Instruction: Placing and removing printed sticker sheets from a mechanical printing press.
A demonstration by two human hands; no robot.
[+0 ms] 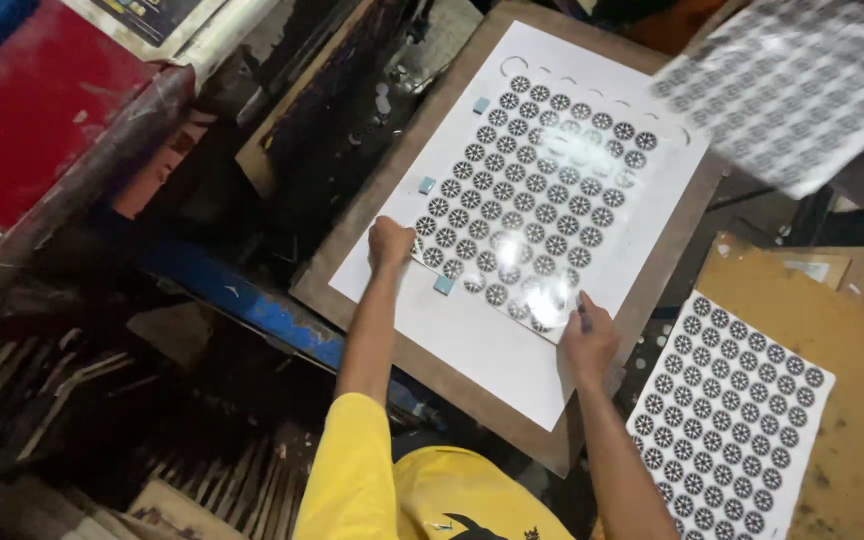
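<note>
We see glossy sheet point(537, 205) of round black wheel-pattern stickers lying flat on white backing point(472, 345), over brown board point(362, 215). Left hand point(390, 243) curled, fingers pressed together on sheet's left corner. Right hand point(589, 335) pinching sheet's bottom corner. Small blue squares point(427, 185) just beside sheet's left edge. Matching printed sheet point(732, 410) lower right of it, on cardboard.

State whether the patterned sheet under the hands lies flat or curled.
Flat: the sheet lies spread on the white board, both hands pressing its near corners.
</note>
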